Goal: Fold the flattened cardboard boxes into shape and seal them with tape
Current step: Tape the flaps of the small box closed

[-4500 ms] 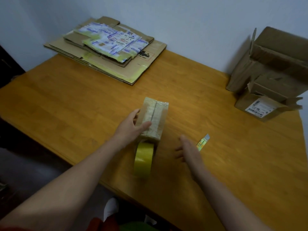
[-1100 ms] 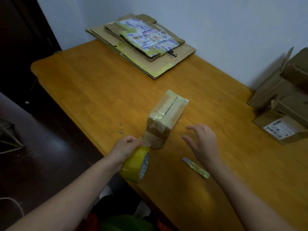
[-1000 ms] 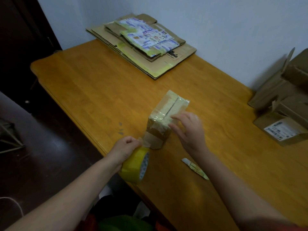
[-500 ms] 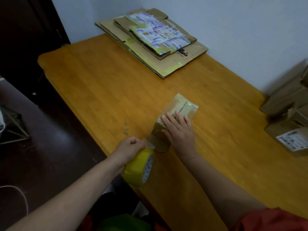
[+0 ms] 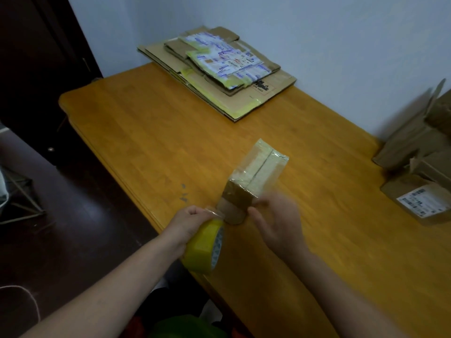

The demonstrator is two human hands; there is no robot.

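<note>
box (image 5: 256, 176) on table (image 5: 146, 130) near front edge, short end toward body for sealing | left hand (image 5: 190, 219) curled round roll (image 5: 205, 242), kept at that end to feed it | right hand (image 5: 278, 223) blurred, fingers loosely straight beside box corner, probably to steady it

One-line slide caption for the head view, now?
Left hand grips a yellow tape roll by the small taped cardboard box; right hand open at the box's near end.

Left hand (image 5: 192, 222): fingers curled over the top of the tape roll (image 5: 206, 247), knuckles up.
Right hand (image 5: 278, 223): just right of the left hand, palm turned leftward, fingers loosely extended forward, blurred.
Forearms: both bare, angled inward toward each other.
</note>
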